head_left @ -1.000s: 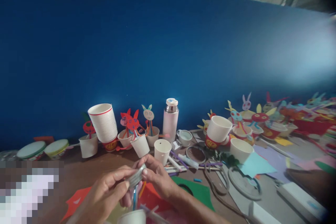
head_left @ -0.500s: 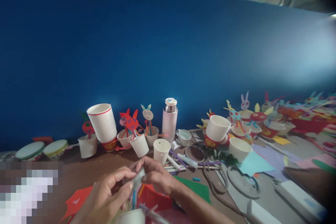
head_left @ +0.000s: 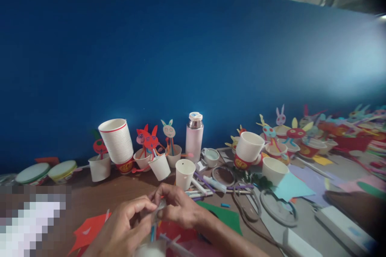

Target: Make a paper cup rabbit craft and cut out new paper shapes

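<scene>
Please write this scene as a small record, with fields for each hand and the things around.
Left hand: holds a small clear item, too blurred to name
Right hand: fingers on the same item
Below hands: white cup, partly out of frame
Beyond hands: pink bottle, upright; tall stack of cups, tilted
Backdrop: blue wall

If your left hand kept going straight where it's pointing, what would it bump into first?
The left hand would probably meet the right hand, just past the small pale item between them. Depth there is hard to judge.
</scene>
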Demonstrator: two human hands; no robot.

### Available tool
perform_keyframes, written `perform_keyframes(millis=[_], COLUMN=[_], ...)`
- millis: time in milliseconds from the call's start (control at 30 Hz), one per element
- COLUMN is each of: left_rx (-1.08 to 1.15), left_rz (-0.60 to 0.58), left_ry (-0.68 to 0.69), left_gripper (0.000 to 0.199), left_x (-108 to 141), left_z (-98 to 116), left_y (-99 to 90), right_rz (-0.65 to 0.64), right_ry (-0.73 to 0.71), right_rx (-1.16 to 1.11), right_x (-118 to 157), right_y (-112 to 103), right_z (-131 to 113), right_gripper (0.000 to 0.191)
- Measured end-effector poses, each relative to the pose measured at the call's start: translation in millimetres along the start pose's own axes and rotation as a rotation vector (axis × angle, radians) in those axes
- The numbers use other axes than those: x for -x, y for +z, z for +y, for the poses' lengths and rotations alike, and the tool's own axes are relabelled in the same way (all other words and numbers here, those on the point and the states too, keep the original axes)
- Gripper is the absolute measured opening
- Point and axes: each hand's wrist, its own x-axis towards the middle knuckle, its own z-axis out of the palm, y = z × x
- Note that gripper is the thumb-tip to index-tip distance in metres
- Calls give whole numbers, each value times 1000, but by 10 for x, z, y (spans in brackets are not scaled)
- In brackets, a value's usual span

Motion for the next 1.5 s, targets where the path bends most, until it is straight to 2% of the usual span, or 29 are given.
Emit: perform_keyframes(millis=[167, 367, 667, 767, 900, 1100, 1267, 1367, 1500], left_rx=[32, 18, 42, 32, -37, 63, 91, 43, -97], left_rz=[6, -45, -22, -2, 59, -41, -50, -37, 50], left_ry=[-97, -43, -107, -66, 0, -58, -76, -79, -13], left_gripper=[27, 24, 27, 27, 25, 29, 30, 29, 26], left_x=[7, 12, 48, 47, 30, 20, 17, 14, -11], left_z=[-32, 36, 58, 103, 125, 35, 76, 104, 31], left_y=[-23, -78, -95, -93, -92, -130, -145, -124, -66], right_rz=[-27, -32, -59, -62, -17, -61, -59, -29, 10], right_ry=[-11, 35, 7, -21, -29, -12, 6, 20, 20], right_rx=[-68, -30, -45, -49, 64, -22, -60, -3, 99], right_x=[-13, -14, -10, 3, 24, 27, 18, 14, 18], right_y=[-10, -6, -21, -15, -6, -42, -60, -52, -27], right_z=[-1, -39, -35, -6, 17, 4, 19, 39, 15], right_gripper=[18, 19, 20, 17, 14, 17, 20, 18, 14])
